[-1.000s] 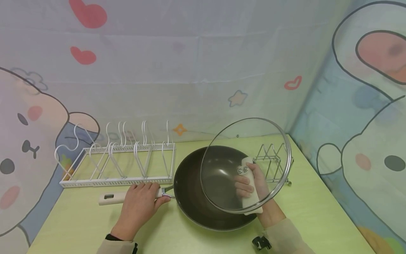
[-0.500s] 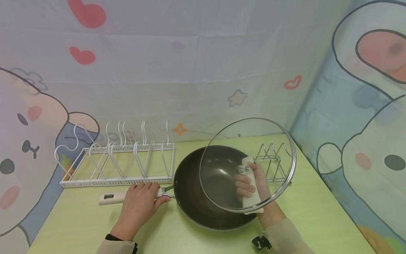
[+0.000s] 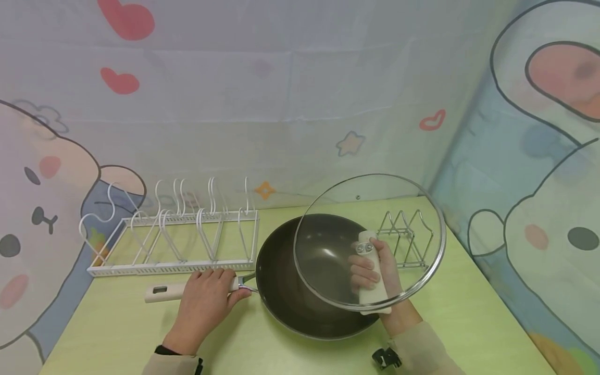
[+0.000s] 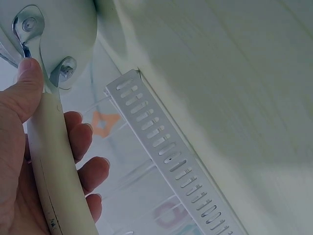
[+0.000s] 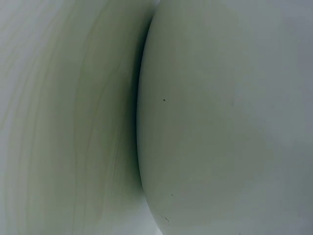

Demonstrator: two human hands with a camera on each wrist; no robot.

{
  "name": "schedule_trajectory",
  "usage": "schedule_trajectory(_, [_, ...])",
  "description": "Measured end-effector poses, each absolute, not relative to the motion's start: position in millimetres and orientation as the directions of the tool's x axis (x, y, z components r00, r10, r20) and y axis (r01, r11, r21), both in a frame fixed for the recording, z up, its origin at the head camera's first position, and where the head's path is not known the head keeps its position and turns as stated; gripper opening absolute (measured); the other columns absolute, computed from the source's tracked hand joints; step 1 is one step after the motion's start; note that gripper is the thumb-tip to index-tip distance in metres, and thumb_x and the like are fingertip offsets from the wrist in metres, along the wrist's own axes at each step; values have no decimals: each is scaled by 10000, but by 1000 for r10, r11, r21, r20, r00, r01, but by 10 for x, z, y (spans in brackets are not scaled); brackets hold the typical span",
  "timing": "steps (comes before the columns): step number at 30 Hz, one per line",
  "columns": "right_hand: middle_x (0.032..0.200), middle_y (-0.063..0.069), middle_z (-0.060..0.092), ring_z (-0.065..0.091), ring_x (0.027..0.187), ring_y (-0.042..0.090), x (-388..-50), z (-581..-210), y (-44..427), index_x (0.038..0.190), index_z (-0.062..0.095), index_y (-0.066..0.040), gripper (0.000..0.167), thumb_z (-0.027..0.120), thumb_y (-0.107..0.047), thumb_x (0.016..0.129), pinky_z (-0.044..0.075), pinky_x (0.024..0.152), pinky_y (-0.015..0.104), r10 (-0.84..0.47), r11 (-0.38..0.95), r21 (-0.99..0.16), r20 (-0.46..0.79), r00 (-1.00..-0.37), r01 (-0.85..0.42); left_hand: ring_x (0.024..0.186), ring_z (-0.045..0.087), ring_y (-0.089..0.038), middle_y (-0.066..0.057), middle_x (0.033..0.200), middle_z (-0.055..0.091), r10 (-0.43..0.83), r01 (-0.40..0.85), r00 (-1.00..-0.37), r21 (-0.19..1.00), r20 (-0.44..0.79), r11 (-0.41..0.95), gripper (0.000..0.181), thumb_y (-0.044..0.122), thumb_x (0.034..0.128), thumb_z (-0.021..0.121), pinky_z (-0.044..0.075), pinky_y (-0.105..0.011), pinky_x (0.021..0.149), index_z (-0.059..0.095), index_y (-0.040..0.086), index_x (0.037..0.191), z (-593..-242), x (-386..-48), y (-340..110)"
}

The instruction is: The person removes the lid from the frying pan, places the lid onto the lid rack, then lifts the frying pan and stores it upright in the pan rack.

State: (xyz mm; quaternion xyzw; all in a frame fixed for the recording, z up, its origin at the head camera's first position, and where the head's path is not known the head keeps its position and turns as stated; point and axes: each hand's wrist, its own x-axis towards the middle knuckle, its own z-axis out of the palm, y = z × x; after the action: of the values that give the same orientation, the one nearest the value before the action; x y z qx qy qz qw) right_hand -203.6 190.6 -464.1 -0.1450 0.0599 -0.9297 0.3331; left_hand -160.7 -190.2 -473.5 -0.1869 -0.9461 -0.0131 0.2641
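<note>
A dark-inside pan [image 3: 300, 307] stands on the green table, its cream handle [image 3: 164, 292] pointing left. My left hand [image 3: 206, 307] grips that handle from above; in the left wrist view the left hand [image 4: 19, 112] has its thumb near the metal joint of the handle [image 4: 58, 166]. Over the pan's right part, my right hand [image 3: 375, 273] holds the glass lid [image 3: 323, 260] by its cream handle [image 3: 372, 291], with the lid tilted and the fingers seen through the glass. In the right wrist view the pan's pale outside [image 5: 220, 117] fills the right side, with no hand visible.
A white rack [image 3: 173, 268] with upright curved wires stands left of the pan, near its rim. Behind the lid's right side is a small metal wire rack [image 3: 408, 234]. The green table [image 3: 469, 323] meets a patterned cloth [image 3: 290, 104] at the back.
The lid's right edge has swung outward to the right, so its glass faces the view more fully. My right hand has shifted very slightly; my left hand still grips the pan's handle.
</note>
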Motion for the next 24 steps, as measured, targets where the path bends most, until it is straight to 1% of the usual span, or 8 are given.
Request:
schedule_trajectory(6, [694,-118,219,263,498,38,-2026,-4625,1907,1103,514,-118,387,305,-443,1124,330,444,178,-633,-774,-202,219,-742,600,678,602,-281,-13,689,578,347,362,-783,-76,517,929,525,590,817,818,458,-409,659,559,133,811,-4730,-1611,-1899])
schedule_trajectory(15, [698,-109,218,239,508,32,-2015,-4600,1892,1115,504,-106,436,251,-460,1118,291,477,171,-649,-760,-186,280,-707,623,704,616,-290,-19,708,599,341,364,-783,-61,519,929,513,578,809,823,481,-434,679,569,132,814,-4741,-1611,-1904])
schedule_trajectory(19, [696,-107,219,232,508,30,-2018,-4605,1898,1124,504,-100,427,266,-454,1115,281,482,173,-648,-759,-183,298,-701,624,697,607,-284,-12,704,590,343,365,-786,-62,515,929,517,584,809,819,475,-425,675,560,136,806,-4740,-1608,-1902])
schedule_trajectory(24, [698,-110,218,234,505,32,-2020,-4607,1904,1129,506,-97,417,287,-452,1112,280,479,181,-647,-759,-166,298,-702,629,686,607,-286,-14,698,589,348,370,-774,-68,529,926,516,579,807,820,467,-417,658,564,131,805,-4741,-1608,-1910])
